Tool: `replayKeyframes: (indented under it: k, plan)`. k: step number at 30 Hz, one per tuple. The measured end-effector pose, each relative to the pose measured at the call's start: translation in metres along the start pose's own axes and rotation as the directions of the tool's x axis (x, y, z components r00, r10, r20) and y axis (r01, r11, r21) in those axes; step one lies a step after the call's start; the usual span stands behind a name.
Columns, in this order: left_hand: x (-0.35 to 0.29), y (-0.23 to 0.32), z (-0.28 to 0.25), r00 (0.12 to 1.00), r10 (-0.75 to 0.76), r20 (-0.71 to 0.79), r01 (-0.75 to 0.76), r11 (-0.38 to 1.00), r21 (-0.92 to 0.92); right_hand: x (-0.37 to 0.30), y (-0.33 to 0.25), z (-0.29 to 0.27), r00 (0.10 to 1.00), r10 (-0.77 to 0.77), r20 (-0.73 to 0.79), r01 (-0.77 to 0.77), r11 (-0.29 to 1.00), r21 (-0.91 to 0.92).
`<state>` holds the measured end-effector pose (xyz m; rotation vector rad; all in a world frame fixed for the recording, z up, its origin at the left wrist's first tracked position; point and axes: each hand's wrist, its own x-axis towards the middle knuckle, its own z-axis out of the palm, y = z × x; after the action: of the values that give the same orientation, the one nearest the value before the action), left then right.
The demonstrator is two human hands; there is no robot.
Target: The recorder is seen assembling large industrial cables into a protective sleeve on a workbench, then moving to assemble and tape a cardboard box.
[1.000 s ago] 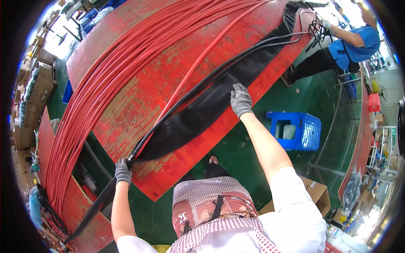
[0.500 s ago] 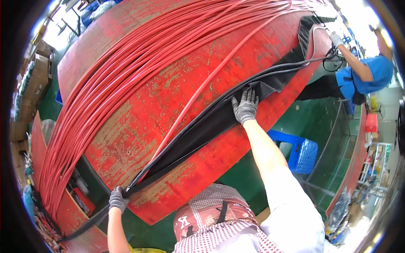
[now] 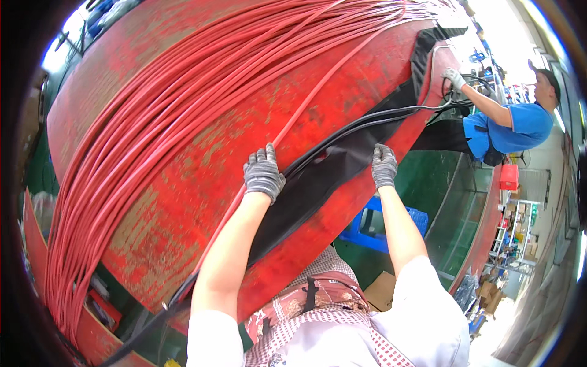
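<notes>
While both gloved hands press flat, fingers spread, left hand [image 3: 263, 173] and right hand [image 3: 384, 165] rest on the black sleeve [image 3: 318, 177], which runs diagonally lower-left to upper-right along the red table [image 3: 183, 183] edge.

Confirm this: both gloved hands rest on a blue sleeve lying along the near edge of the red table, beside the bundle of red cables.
Not quite: the sleeve is black, not blue. The head view shows the left hand and right hand, both gloved, on it along the near edge of the red table, beside the red cables.

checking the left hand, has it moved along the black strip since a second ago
Yes. The left hand has gone from the strip's lower left end, at the red table's near corner, up along the black strip toward the right hand.
</notes>
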<state>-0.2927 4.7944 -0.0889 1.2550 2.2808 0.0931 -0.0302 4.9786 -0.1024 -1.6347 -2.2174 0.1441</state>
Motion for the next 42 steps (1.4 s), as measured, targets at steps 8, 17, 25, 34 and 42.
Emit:
replayKeyframes:
  k: [8,17,25,34,42]
  plan:
    - [0.1,0.11,-0.008,0.988,-0.107,0.113,0.107,0.994,0.007,0.215,0.12,0.019,0.993,0.071,-0.096,-0.066,0.996,0.056]
    - [0.192,0.219,0.001,0.948,-0.171,0.27,0.148,0.984,0.104,0.379,0.153,0.083,0.851,0.316,0.419,-0.213,0.938,-0.275]
    - [0.192,0.22,-0.009,0.995,0.044,0.088,-0.018,0.96,-0.28,0.464,0.208,0.117,0.925,0.196,0.326,-0.093,0.947,-0.308]
    - [0.175,0.281,0.07,0.987,0.163,0.002,-0.162,0.981,0.104,0.481,0.226,0.13,0.947,0.045,0.319,0.023,0.979,-0.204]
    - [0.186,0.305,0.035,0.957,-0.016,0.291,-0.009,0.996,0.085,0.345,0.236,0.013,0.389,-0.657,0.646,0.615,0.707,0.349]
